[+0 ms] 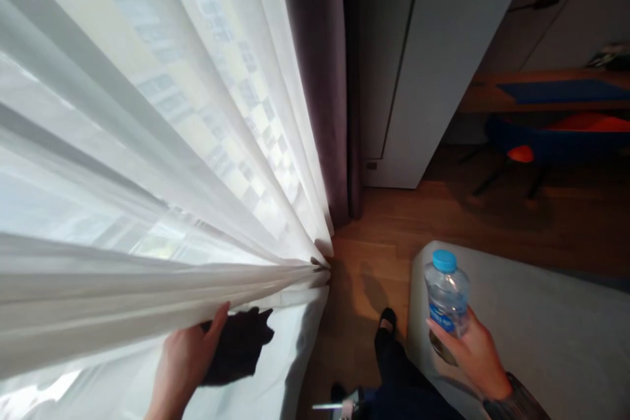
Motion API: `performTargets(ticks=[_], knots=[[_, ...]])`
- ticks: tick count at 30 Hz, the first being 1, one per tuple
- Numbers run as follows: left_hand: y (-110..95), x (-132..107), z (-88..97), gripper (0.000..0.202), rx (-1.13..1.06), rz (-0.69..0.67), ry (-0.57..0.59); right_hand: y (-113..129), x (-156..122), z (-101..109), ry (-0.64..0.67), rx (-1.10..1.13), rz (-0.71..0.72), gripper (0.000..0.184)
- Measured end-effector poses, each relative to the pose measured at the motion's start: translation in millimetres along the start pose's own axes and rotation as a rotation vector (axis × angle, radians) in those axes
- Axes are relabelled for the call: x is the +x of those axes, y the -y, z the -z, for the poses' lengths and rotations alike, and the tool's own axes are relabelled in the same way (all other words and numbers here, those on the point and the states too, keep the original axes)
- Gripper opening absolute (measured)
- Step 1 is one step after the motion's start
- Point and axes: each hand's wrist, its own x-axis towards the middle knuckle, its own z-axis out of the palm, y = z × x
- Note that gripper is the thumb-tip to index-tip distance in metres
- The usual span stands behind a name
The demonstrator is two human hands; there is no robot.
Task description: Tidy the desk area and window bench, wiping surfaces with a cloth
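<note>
A clear plastic water bottle (449, 289) with a light-blue cap and a blue label is held upright in my right hand (475, 354). The fingers wrap around its lower part, in front of the pale padded bench. At lower left, my left hand (184, 354) is against the white sheer curtain (207, 210), thumb pointing up along a fold. It is closed on a piece of black cloth (240, 344) with a ragged outline; its fingers are mostly hidden. The curtain's folds gather to a narrow bunch near the floor.
A purple drape (319, 79) hangs beside a grey cabinet (423, 79). The pale bench (531, 335) fills the lower right. A blue and red chair (556, 141) stands under a wooden desk (485, 92) with a blue mat (566, 90). My shoe (388, 319) is on the wooden floor (378, 236).
</note>
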Motion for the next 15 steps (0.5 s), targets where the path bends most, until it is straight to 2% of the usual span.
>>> performTargets(ticks=[3, 5, 6, 8, 10, 13, 15], knots=[[-31, 12, -60.5, 0.047, 0.0, -0.02, 0.241, 2, 59, 10, 0.038, 0.043, 0.047, 0.054], [-57, 16, -94.1, 0.041, 0.022, -0.034, 0.301, -1, 97, 27, 0.013, 0.013, 0.035, 0.056], [-71, 17, -105.4, 0.038, 0.037, -0.044, 0.307, -4, 116, 36, -0.008, -0.029, 0.017, 0.058], [-95, 19, -116.3, 0.037, 0.042, -0.061, 0.318, -10, 151, 52, -0.036, -0.127, -0.027, 0.063], [-115, 22, -117.0, 0.035, -0.01, -0.042, 0.336, -15, 183, 59, -0.006, -0.179, -0.053, 0.067], [-131, 26, -118.4, 0.031, -0.106, -0.004, 0.351, -14, 219, 54, 0.08, -0.106, -0.05, 0.064], [-139, 27, -125.6, 0.03, -0.143, 0.007, 0.398, -8, 235, 46, 0.098, -0.026, -0.03, 0.063]])
